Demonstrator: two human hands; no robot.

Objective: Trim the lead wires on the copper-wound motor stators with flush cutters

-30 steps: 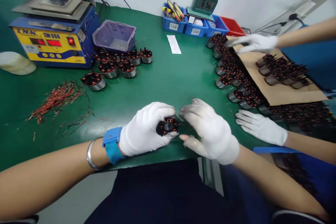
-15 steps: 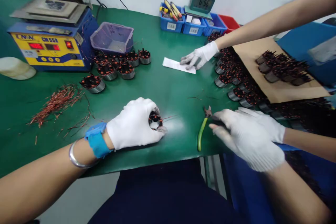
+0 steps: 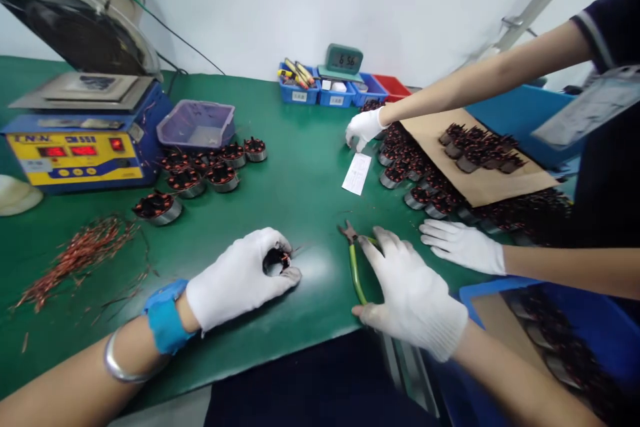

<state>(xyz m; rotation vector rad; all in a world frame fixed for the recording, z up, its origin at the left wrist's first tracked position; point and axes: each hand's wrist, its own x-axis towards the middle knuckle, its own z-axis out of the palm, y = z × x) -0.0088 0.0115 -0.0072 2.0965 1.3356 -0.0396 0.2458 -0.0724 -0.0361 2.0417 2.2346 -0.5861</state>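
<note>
My left hand (image 3: 245,277), in a white glove, is closed around a small copper-wound motor stator (image 3: 278,261) just above or on the green table. The stator's open bore faces up and a thin wire end sticks out on its right. Green-handled cutting pliers (image 3: 354,270) lie on the table to the right, jaws pointing away from me. Over their handles is my right hand (image 3: 410,297), also gloved, fingers apart and thumb beside the near end of the left handle. Part of the right handle is hidden under my fingers.
Several stators (image 3: 200,173) stand left by a purple bin (image 3: 195,125) and a blue-yellow machine (image 3: 83,153). Copper wire scraps (image 3: 75,260) lie nearer. A co-worker's hands (image 3: 364,130) (image 3: 463,247) are at a paper slip (image 3: 357,173) and beside massed stators (image 3: 430,173).
My right hand has moved left over the pliers' handles. The co-worker's hand has turned the paper slip lengthwise; their other hand now shows clear of mine. My view has shifted.
</note>
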